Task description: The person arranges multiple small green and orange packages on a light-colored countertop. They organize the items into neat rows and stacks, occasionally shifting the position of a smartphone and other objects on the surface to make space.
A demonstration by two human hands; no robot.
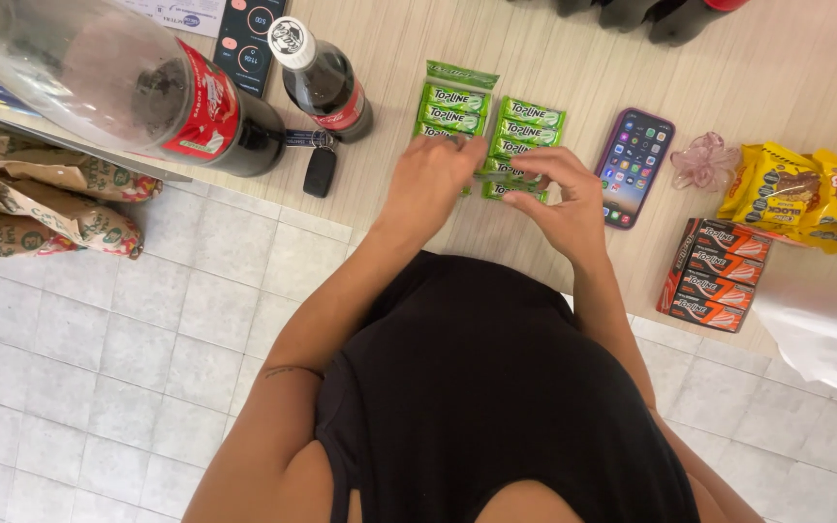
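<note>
I see both hands, left hand (430,179) and right hand (562,208), pinching green gum packs (525,131) at twelve o'clock, phone (635,165) at two.

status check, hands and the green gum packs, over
Left hand and right hand both on green gum packs, grips unclear. Packs in two rows on counter. Phone beside right hand.

Green gum packs (525,131) (2 columns) flat on counter.
</note>
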